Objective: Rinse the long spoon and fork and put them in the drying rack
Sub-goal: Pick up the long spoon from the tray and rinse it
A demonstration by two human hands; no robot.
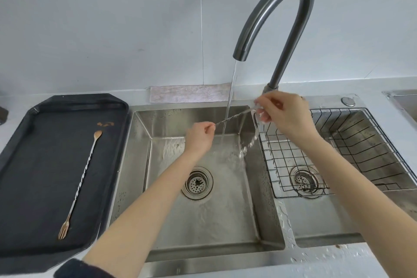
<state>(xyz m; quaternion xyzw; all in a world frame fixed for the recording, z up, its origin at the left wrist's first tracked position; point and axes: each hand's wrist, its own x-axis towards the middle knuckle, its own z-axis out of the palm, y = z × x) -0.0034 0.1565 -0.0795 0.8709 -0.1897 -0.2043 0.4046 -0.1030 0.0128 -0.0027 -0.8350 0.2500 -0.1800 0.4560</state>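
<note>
A long twisted-stem utensil [234, 116] stretches across the left basin under the running water [229, 106]. My left hand [199, 135] pinches its left end and my right hand [285, 113] rubs its right end; both ends are hidden, so I cannot tell spoon from fork. A second long twisted utensil [82, 178], with a coppery spoon tip at the far end and a fork tip at the near end, lies on the black tray [20, 149]. The wire drying rack [361, 142] sits in the right basin, with no utensil in it.
The tall curved faucet [291, 7] rises behind the sinks. The left basin [225, 210] has a round drain strainer [197, 183]. A pinkish cloth [189, 93] lies against the wall. Water drops wet the sink divider and front rim. Another sink edge [404, 99] shows at far right.
</note>
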